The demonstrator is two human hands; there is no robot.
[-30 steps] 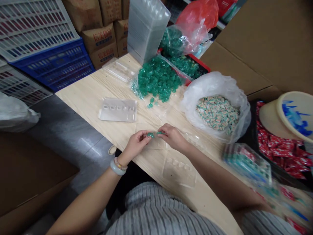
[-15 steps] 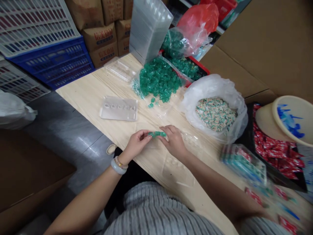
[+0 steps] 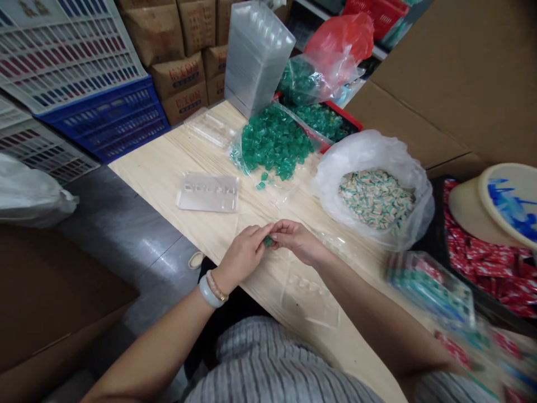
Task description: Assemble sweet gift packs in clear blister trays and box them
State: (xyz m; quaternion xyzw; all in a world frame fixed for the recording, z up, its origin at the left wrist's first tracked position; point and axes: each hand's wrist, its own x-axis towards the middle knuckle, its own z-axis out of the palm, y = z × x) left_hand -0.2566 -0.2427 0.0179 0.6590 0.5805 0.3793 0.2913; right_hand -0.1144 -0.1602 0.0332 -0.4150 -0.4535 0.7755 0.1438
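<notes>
My left hand (image 3: pixel 244 253) and my right hand (image 3: pixel 297 240) meet over the near edge of the table, fingertips touching. A small translucent green piece (image 3: pixel 267 241) shows between them, pinched by the fingers of both hands; any others there are covered. Just beneath and right of the hands lie clear plastic trays (image 3: pixel 312 299) with moulded hollows. Beyond the hands, a heap of similar green pieces (image 3: pixel 274 140) spills from a clear bag, with a few loose ones at its near side. Another clear tray (image 3: pixel 207 192) lies to the left.
A tall stack of clear trays (image 3: pixel 255 61) stands at the back. To the right sit a white bag of small striped pieces (image 3: pixel 377 198), a cream tub (image 3: pixel 470 204) with blue items, red packets (image 3: pixel 490 268) and filled clear boxes (image 3: pixel 432 285). Crates (image 3: pixel 113 123) stand left.
My hands have come together; the row of green pieces held between them is now mostly hidden by my fingers. The whole view has shifted slightly.
</notes>
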